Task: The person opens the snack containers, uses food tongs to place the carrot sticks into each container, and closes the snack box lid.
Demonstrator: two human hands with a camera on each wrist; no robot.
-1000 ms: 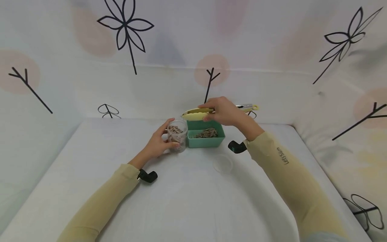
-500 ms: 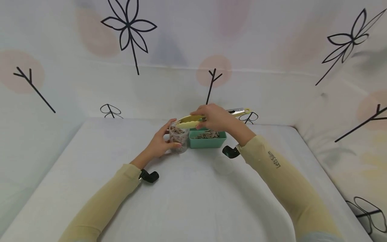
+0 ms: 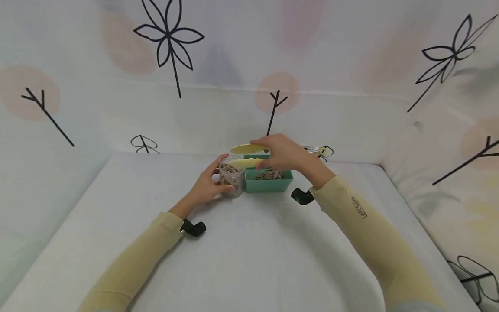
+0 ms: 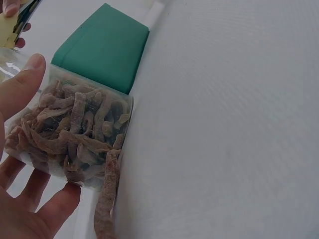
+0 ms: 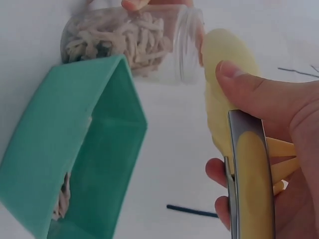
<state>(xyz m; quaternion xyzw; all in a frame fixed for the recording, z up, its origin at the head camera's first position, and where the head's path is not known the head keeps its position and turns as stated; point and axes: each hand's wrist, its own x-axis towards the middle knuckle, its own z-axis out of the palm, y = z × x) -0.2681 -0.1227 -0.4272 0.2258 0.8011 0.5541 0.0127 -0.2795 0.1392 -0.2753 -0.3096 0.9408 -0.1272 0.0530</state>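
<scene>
My left hand [image 3: 204,186] grips a clear plastic jar [image 4: 65,129], thumb on one side and fingers on the other. Brownish dried strips [image 4: 77,112] fill much of the jar, whose mouth is uncovered. In my right hand [image 3: 282,151] is a pair of tongs [image 5: 251,184] with pale yellow heads and a metal handle. The two tong heads stand apart at the jar's mouth, one above the other, with no strip visible between them. Right beside the jar is a green box [image 3: 269,186] with more strips [image 3: 270,174] in it.
A clear round lid [image 3: 290,213] lies on the white table [image 3: 234,260], in front of the green box. One loose strip [image 4: 106,204] shows outside the jar in the left wrist view. A printed cloth wall [image 3: 218,117] stands behind the table.
The tongs went from above the box down and left to the jar's mouth, then drew slightly back right while their heads spread apart. My left hand keeps the jar in place.
</scene>
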